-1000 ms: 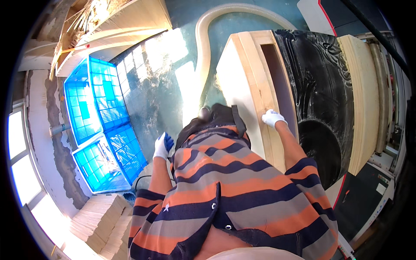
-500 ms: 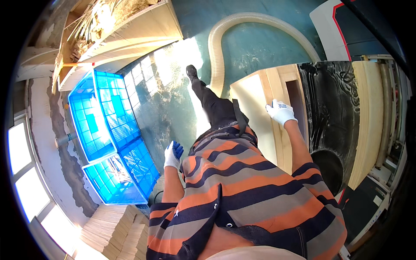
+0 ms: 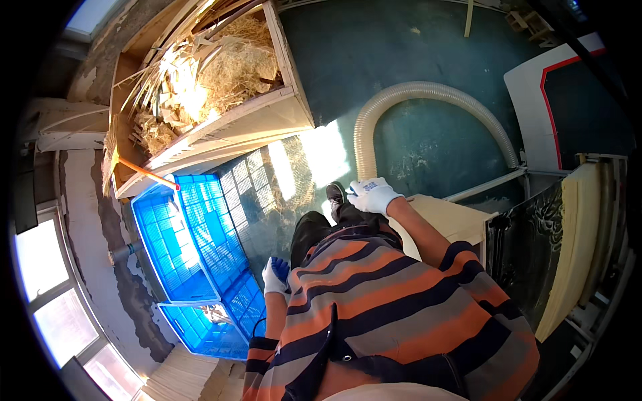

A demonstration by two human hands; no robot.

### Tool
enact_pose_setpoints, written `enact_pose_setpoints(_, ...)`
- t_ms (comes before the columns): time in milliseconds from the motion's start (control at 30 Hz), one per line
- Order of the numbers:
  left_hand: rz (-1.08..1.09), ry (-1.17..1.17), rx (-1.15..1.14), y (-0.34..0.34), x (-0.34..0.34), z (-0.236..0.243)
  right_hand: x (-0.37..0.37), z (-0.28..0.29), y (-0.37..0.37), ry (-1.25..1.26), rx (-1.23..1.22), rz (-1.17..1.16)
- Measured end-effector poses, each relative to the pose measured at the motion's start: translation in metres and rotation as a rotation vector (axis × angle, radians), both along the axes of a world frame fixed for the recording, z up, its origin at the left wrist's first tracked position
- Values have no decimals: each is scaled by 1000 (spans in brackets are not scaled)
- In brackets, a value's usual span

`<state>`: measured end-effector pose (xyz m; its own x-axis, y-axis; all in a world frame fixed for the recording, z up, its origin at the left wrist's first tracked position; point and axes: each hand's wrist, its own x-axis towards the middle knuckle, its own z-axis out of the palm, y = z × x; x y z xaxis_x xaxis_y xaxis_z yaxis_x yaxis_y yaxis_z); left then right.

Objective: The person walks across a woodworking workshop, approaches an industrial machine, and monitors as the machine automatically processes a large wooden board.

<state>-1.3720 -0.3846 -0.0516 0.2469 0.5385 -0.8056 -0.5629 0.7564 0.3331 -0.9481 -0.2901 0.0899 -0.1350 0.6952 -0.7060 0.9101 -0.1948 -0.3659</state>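
Standing or stepping, apparently between handling actions, the person [image 3: 381, 304] has the white-and-blue-gloved left hand [image 3: 275, 275] and white-gloved right hand [image 3: 374, 196] both loosely curled; whether either grips anything cannot be told. A grasp would call for opening them. The pale, flat wooden panel [image 3: 451, 217] lies just right of the right hand, partly hidden by the forearm [image 3: 422, 234]; meshed blue plastic crates [image 3: 208, 224] stand left of the left hand.

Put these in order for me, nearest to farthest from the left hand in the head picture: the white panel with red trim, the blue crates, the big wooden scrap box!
From the left hand:
1. Blue crates: just to its left.
2. Wooden scrap box: upper left.
3. White panel: far upper right.
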Motion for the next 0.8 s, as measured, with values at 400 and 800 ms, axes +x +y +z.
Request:
enact_pose_setpoints(400, -565, 311, -71, 382, 154, -75, 114, -9, 54, -153, -116, -738)
enact_pose_setpoints(800, -1670, 408, 480, 554, 275, -2, 184, -28, 145, 119, -288, -1338)
